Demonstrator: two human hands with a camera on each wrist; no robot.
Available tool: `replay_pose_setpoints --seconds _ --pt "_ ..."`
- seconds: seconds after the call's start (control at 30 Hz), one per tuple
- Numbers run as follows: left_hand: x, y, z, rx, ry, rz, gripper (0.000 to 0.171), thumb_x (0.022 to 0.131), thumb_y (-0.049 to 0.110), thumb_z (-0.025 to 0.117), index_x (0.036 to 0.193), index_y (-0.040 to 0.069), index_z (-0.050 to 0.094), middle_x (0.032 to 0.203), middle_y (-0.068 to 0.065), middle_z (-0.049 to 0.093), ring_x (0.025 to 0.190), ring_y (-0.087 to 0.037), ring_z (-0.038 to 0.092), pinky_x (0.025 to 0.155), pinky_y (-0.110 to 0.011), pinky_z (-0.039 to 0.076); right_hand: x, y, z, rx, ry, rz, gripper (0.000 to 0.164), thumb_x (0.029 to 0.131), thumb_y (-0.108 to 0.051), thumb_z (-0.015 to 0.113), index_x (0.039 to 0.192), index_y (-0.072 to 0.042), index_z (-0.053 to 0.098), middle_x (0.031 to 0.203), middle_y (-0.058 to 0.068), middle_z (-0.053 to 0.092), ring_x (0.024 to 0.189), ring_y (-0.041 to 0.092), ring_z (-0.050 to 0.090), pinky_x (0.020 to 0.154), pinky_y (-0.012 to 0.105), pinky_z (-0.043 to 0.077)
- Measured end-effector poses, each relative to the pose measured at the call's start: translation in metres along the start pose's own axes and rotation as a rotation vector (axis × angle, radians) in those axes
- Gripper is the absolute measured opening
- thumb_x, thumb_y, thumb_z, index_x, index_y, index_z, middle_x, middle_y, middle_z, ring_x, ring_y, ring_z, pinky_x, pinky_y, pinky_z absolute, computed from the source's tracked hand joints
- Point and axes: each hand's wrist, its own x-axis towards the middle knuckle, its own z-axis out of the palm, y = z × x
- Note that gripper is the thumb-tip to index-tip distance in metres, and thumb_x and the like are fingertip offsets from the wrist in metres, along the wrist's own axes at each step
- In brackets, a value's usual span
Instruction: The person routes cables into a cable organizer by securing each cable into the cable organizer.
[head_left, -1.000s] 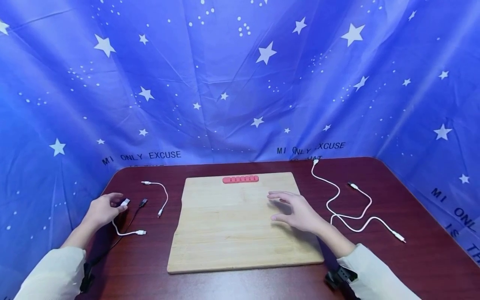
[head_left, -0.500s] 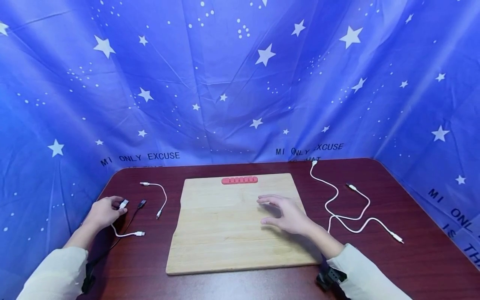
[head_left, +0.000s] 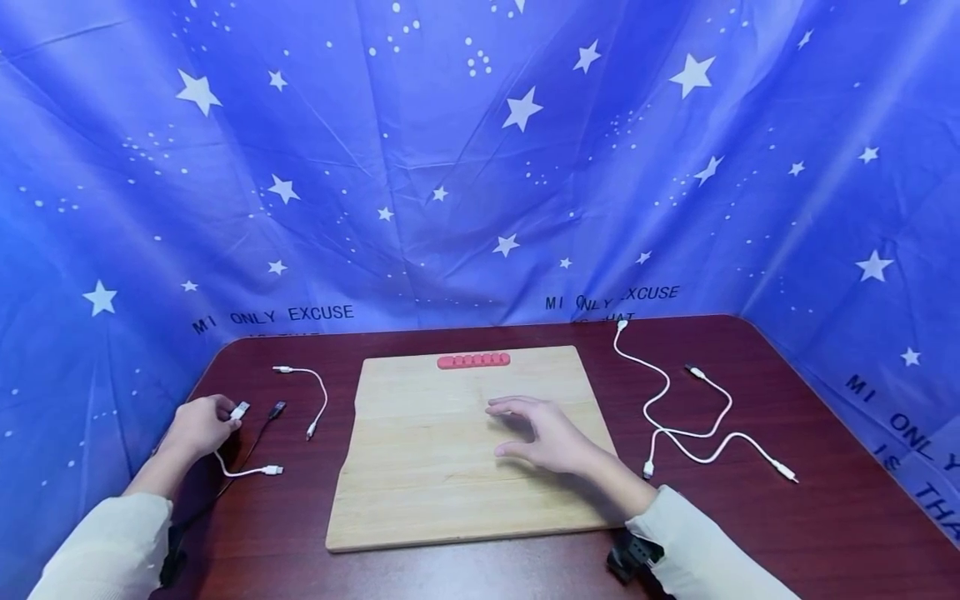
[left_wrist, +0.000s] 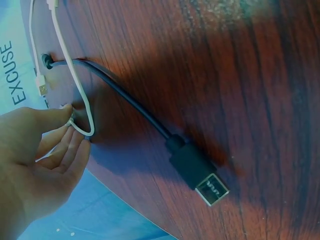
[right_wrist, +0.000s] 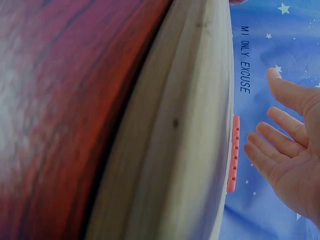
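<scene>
At the table's left side my left hand [head_left: 197, 429] pinches a short white USB cable [head_left: 240, 410] between thumb and fingers, just by its plug. The cable's other end lies on the table, bending toward the board. In the left wrist view the white cable [left_wrist: 75, 75] loops past the fingertips, and a black USB cable [left_wrist: 192, 165] lies near the camera. My right hand [head_left: 543, 437] hovers over the wooden board [head_left: 420, 483], fingers spread and holding nothing. A red cable holder [head_left: 474, 360] with a row of slots sits at the board's far edge.
Another short white cable [head_left: 322, 392] lies between the left hand and the board. Long white cables [head_left: 675, 432] cross each other right of the board. A blue star-printed curtain [head_left: 442, 167] hangs around the dark red table [head_left: 750, 542].
My right hand has drifted left over the board, uncovering a white plug beside its right edge. My left hand stays at the white cable's plug. The head view has shifted slightly.
</scene>
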Motion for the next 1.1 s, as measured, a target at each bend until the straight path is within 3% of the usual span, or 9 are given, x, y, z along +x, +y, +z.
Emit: replay_pose_setpoints --seconds 0.2,0.43,0.83,1.1 --pt "0.000 -0.002 0.002 0.002 0.022 0.004 0.014 0.083 0.004 0.065 0.088 -0.009 0.062 0.079 -0.023 0.068 0.073 -0.031 0.063 0.060 -0.036 0.049 0.003 -0.003 0.006 0.029 -0.004 0.005 0.051 0.079 -0.017 0.081 0.125 -0.003 0.064 0.129 0.013 0.067 0.123 0.030 0.061 0.109 0.046 0.048" --pt "-0.001 -0.005 0.005 0.021 0.066 0.048 0.010 0.079 0.000 0.061 0.085 -0.008 0.062 0.075 -0.021 0.067 0.070 -0.031 0.061 0.060 -0.039 0.049 0.006 -0.005 0.013 0.065 -0.013 0.014 0.052 0.080 -0.018 0.081 0.126 -0.003 0.063 0.130 0.013 0.066 0.124 0.030 0.061 0.109 0.043 0.049" --pt "-0.004 -0.008 0.002 0.012 0.060 0.068 0.006 0.080 -0.001 0.063 0.081 -0.007 0.063 0.077 -0.022 0.071 0.070 -0.028 0.065 0.064 -0.039 0.051 0.016 -0.018 0.023 0.122 -0.039 0.007 0.051 0.081 -0.019 0.079 0.126 -0.003 0.062 0.130 0.013 0.066 0.122 0.029 0.062 0.109 0.040 0.050" --pt "-0.007 -0.002 -0.003 -0.012 0.053 0.122 0.008 0.079 -0.001 0.066 0.081 -0.009 0.066 0.075 -0.022 0.071 0.068 -0.021 0.065 0.061 -0.029 0.050 0.022 -0.025 0.029 0.163 -0.056 0.007 0.050 0.082 -0.018 0.079 0.127 -0.002 0.062 0.130 0.013 0.066 0.121 0.029 0.063 0.109 0.038 0.050"
